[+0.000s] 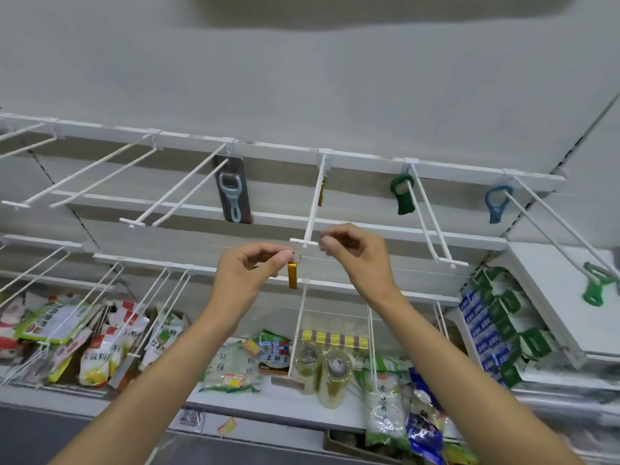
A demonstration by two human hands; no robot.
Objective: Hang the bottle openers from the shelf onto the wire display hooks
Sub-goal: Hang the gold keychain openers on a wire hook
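A gold bar-shaped bottle opener (292,276) hangs from a small key ring pinched in my left hand (250,276). It sits just below and left of the tip of the middle wire hook (313,209). My right hand (357,251) pinches the front end of that hook. Another gold opener (321,193) hangs at the back of the same hook. A pale blue opener on a dark card (233,191), a green opener (402,194) and a blue opener (497,203) hang on neighbouring hooks.
Bare white wire hooks (87,177) jut toward me on the left. A second green opener (595,285) hangs at the far right. Below, a lower row of hooks and a shelf (268,411) hold food packets, jars and green boxes.
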